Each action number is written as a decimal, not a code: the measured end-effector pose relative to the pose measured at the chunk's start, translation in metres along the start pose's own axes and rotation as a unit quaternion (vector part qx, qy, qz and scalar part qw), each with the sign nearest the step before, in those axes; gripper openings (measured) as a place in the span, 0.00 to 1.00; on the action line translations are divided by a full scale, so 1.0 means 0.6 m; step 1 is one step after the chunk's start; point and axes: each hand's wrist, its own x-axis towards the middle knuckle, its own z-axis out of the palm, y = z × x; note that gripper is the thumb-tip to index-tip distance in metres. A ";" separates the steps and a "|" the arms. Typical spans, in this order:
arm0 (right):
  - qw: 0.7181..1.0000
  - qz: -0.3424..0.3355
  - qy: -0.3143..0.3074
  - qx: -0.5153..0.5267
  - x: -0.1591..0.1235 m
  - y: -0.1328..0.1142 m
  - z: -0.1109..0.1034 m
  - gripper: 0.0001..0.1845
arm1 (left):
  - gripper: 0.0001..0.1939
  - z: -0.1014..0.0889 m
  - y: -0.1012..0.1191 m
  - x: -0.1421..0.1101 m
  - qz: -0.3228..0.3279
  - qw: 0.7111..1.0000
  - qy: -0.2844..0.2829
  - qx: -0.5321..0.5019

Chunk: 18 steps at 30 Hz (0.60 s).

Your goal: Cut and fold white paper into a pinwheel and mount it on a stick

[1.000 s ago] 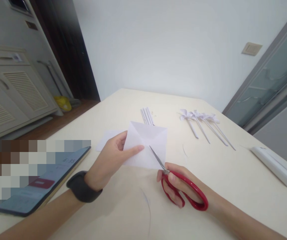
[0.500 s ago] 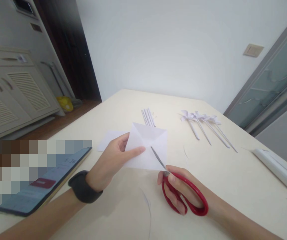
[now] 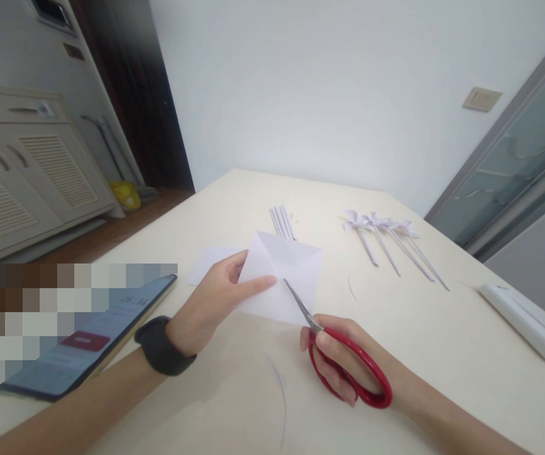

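My left hand (image 3: 220, 291) pinches the left side of a creased white paper square (image 3: 296, 259), thumb on top and fingers behind. My right hand (image 3: 341, 354) is wrapped through the red handles of a pair of scissors (image 3: 377, 373). The scissor blades lie along the crease from the lower right corner, their tip near the middle of the square, close to my left thumb. Behind my left hand, another white sheet (image 3: 201, 265) lies on the table, partly hidden.
Rolled paper sticks (image 3: 282, 221) lie beyond the square. Several paper pinwheels (image 3: 377, 221) on sticks rest at the back right. A tablet (image 3: 106, 341) stands at the left, and a white long object (image 3: 528, 322) lies at the right edge. Thin paper strips (image 3: 282, 398) lie in front.
The scissor handles have drawn closer together over the last half second. The square has tilted slightly, its right side shifting a little to the right. Both hands keep their holds.
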 end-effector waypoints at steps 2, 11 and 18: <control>1.000 0.009 0.006 -0.012 0.000 -0.001 -0.001 0.18 | 0.24 0.002 0.001 -0.001 -0.004 1.000 0.001 -0.002; 1.000 0.012 0.012 -0.022 0.001 -0.004 0.001 0.17 | 0.24 0.003 0.002 -0.001 0.002 1.000 0.005 -0.002; 1.000 0.012 0.013 -0.017 0.000 -0.008 0.004 0.18 | 0.21 0.000 -0.004 0.001 -0.001 1.000 -0.006 -0.005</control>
